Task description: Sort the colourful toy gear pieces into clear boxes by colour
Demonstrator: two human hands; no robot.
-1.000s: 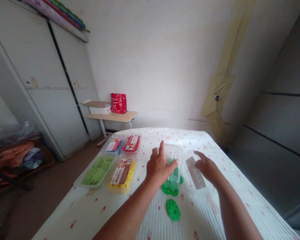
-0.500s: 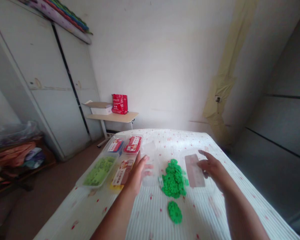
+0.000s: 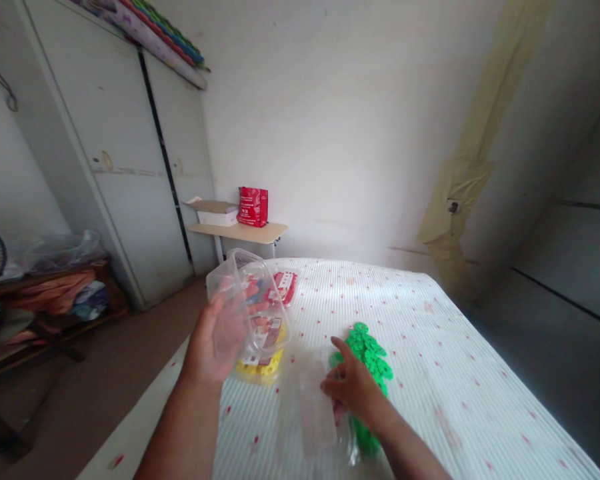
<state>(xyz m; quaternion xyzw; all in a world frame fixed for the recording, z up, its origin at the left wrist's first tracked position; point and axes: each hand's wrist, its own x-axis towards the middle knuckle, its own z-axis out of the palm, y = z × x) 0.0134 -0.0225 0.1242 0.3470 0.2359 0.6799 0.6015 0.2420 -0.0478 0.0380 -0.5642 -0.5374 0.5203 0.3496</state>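
My left hand (image 3: pixel 213 340) is wrapped round a clear plastic container (image 3: pixel 275 293), held up and tilted at the left above the other boxes. The container has nothing in it. My right hand (image 3: pixel 353 387) grips a clear lid (image 3: pixel 315 407) with a pale label, between thumb and fingers. Right behind that hand, a heap of green snowflake discs (image 3: pixel 367 347) lies on the tablecloth, partly covered by my hand and the lid. Through and beside the container show a box of yellow pieces (image 3: pixel 260 363) and a box of red pieces (image 3: pixel 286 285).
The table (image 3: pixel 430 373) wears a white ribbed cloth with red specks. Beyond it, a small side table (image 3: pixel 260 233) bears a red bag (image 3: pixel 253 207) and a white box (image 3: pixel 217 217). A cabinet (image 3: pixel 120 167) stands at the left, near a shelf of clothes (image 3: pixel 70 293).
The container has been emptied of green discs, which now lie heaped on the cloth. My left hand has lifted it leftward. My right hand has carried the lid left, in front of the heap.
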